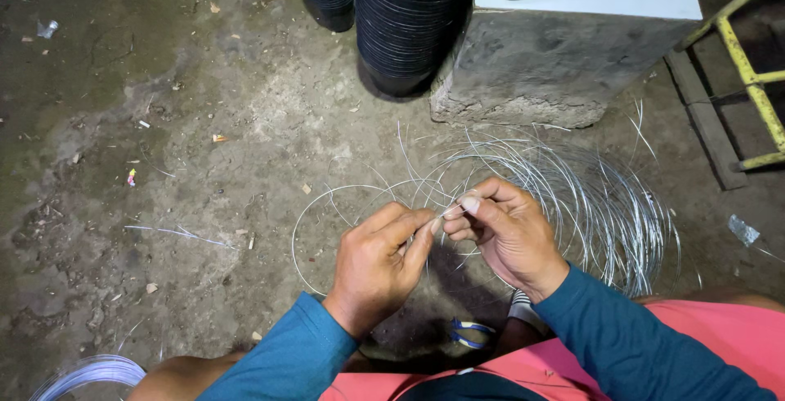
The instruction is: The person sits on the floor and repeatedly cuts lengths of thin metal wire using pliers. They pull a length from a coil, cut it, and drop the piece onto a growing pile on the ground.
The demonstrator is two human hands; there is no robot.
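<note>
Head view: the person sits low over a dirt floor [204, 123], both hands meeting in front of the knees. Left hand [380, 262] and right hand [507, 233] each have fingers pinched together on a thin wire [446, 211], fingertips nearly touching. That wire looks like it runs back into the loose coil [605, 205] lying just past the right hand. Risk looks like a springy end whipping loose and poking a finger, or neighbouring loops snagging as it's pulled. Around: stacked black pots [409, 25] against a concrete block [548, 66], a yellow frame [748, 66] at right, another wire bundle [90, 372] bottom left
</note>
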